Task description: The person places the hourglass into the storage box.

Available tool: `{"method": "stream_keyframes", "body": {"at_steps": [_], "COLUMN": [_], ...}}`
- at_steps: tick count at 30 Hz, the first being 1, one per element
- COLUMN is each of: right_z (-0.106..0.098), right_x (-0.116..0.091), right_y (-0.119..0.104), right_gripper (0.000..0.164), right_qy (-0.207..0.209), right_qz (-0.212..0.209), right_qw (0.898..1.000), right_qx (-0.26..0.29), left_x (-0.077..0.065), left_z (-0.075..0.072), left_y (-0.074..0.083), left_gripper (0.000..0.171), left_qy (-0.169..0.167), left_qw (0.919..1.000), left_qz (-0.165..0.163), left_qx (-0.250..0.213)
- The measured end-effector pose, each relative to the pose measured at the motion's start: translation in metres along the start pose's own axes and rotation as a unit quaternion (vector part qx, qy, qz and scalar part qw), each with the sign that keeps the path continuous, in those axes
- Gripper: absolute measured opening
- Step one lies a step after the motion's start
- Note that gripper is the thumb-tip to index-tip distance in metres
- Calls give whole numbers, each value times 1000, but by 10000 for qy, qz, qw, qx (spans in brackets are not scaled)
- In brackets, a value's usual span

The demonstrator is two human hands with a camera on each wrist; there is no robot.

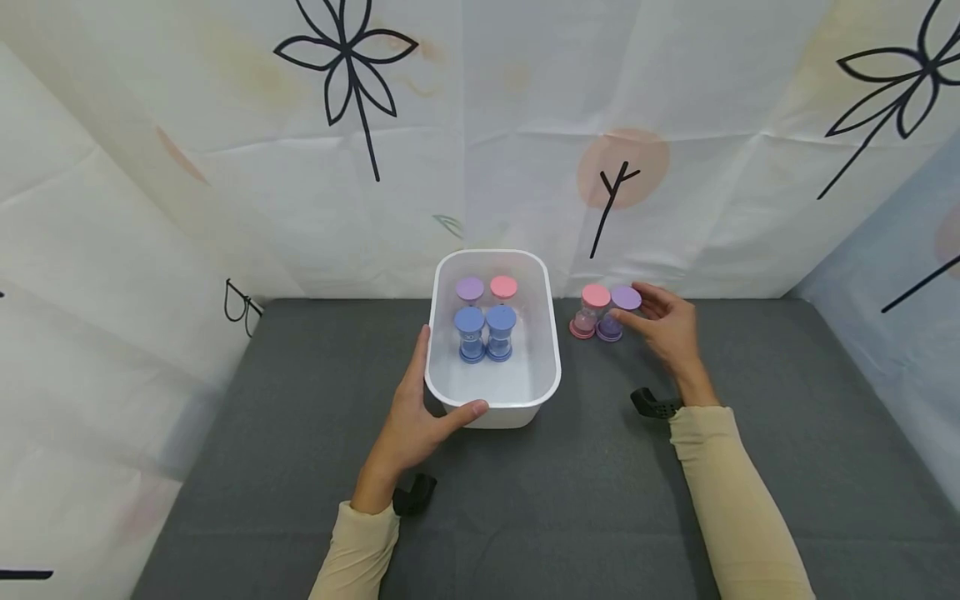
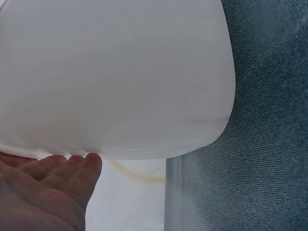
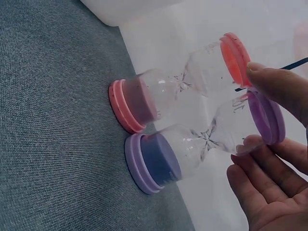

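white tub (image 1: 528,350), pink hourglasses (image 3: 180,83), purple hourglasses (image 3: 207,138), blue hourglasses (image 1: 471,335), grey cloth (image 1: 540,500), white backdrop (image 1: 525,183) with black flowers (image 1: 347,48)

The place is looking like a small booth walled with cloth; whether it is sitting inside a home, a lab or an office, the views are not telling. A pale sheet (image 1: 517,104) is hanging across the upper frame, showing creases, with black flowers (image 1: 347,50) decorating upper left and upper right. More cloth (image 1: 75,333) is flanking both side edges, and a grey table (image 1: 285,458) is filling the lower middle.
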State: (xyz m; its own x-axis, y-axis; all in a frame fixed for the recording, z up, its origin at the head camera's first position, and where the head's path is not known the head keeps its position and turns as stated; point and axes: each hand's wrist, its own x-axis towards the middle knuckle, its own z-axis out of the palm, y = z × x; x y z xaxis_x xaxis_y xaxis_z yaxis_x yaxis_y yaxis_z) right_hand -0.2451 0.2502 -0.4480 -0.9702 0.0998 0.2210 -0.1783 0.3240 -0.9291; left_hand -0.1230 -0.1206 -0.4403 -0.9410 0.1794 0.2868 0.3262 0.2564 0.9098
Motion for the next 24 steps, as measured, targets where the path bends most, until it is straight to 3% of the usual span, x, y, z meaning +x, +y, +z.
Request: {"method": "stream_keyframes", "body": {"at_steps": [6,20,24], "right_z": [4,5,5], "right_x": [0,-20,-28], "right_y": [-1,-8,-16], "right_gripper": [58,52,51], "right_qy": [47,891,999], "right_qz": [28,-188,-250], "right_qw": [10000,9906,9913], "right_qx": [41,1023,815], "left_x": [0,-2,-1], "left_z": [-1,0,0], "left_y": [2,1,1], "left_gripper": [117,118,118], "left_qy": [-6,-5,-8], "left_qw": [10000,9999,9999], "left_qz": [-9,-147,-141], "left_qx": [14,88,69]}}
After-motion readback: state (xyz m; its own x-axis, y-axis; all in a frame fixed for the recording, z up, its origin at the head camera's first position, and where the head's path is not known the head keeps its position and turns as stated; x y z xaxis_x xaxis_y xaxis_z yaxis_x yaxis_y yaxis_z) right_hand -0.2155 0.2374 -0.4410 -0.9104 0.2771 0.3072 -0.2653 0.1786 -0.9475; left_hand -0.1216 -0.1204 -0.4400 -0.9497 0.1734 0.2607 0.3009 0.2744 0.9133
